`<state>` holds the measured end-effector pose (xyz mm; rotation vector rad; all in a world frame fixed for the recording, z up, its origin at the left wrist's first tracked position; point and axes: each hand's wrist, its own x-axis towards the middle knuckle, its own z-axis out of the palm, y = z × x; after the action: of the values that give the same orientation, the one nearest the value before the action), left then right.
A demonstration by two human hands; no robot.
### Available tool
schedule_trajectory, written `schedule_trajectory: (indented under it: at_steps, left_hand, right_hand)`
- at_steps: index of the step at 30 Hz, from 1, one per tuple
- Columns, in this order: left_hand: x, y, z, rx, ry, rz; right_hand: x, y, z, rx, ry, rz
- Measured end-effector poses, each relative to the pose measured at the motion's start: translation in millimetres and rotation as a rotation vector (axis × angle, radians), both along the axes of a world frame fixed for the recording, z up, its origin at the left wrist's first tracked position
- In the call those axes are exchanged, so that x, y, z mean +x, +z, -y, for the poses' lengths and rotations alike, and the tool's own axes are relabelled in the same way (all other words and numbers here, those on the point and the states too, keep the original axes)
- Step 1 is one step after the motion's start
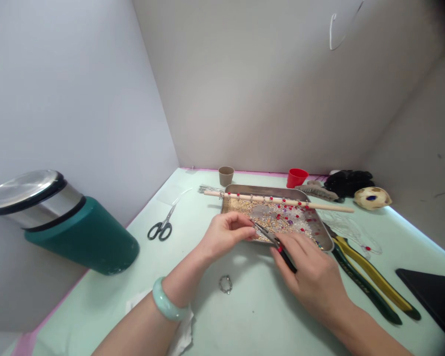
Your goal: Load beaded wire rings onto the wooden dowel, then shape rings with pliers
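My right hand (309, 264) grips a pair of small black-handled pliers (287, 257), their jaws pointing up and left. Close to the jaw tips, my left hand (230, 232) pinches something too small to make out. Both hands are over the front edge of a metal tray (328, 237) of gold, clear and red beads (282, 225). Across the tray lies a wooden dowel (319, 204) with red beads and small rings hung along it. Below my hands a small beaded ring (225, 284) rests on the table.
Scissors (163, 228) and a large green flask (81, 237) are at left. A brown cup (226, 175) and red cup (296, 178) stand behind the tray. To the right lie big yellow-green pliers (371, 277), clear line (352, 230), a tape roll (373, 198) and a black flat object (430, 296).
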<state>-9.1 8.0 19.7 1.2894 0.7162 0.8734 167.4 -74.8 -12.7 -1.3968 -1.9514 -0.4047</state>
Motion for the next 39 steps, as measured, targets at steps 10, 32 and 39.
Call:
schedule_trajectory:
  at_steps: [10, 32, 39]
  left_hand:
    - [-0.8, 3.6, 4.4, -0.065, -0.045, 0.013]
    - [-6.8, 5.7, -0.4, 0.095, -0.081, -0.001]
    - [-8.6, 5.8, -0.8, 0.149, -0.138, 0.082]
  right_hand:
    - [-1.6, 1.9, 1.0, 0.062, -0.049, 0.078]
    - [-8.0, 15.5, 7.5, -0.768, 0.236, -0.887]
    - [-9.9, 23.0, 8.0, -1.089, 0.394, -1.338]
